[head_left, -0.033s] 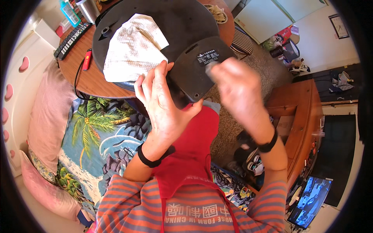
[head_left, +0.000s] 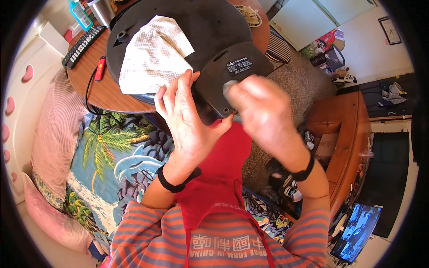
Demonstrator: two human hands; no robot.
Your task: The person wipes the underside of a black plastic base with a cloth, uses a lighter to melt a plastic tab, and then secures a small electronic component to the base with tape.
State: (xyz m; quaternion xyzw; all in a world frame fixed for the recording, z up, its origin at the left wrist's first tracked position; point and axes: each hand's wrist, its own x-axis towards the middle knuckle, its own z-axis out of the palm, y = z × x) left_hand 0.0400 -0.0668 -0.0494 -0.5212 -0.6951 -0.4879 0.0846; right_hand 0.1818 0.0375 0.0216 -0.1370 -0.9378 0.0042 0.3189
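A flat black plastic base plate [head_left: 232,76], rounded at its corners and bearing a small label on its upturned face, is gripped at its near end by the left hand [head_left: 185,120]; the fingers are spread upward over its left edge and the thumb is pressed against its lower edge. The right hand [head_left: 261,111] is blurred and is laid on the plate's near right part, fingertips curled onto the surface; whether anything is pinched between them cannot be told. The plate's long axis is run from the near left up toward the far right, so that its far end is pointed away from the person, over the edge of the round wooden table [head_left: 96,89]. Just beyond the plate, a large black round disc [head_left: 201,22] is lain on the table, with a white paper towel [head_left: 152,56] spread over its left part. Farther left, a red lighter [head_left: 100,68] and a black remote control [head_left: 82,44] are seen on the tabletop.
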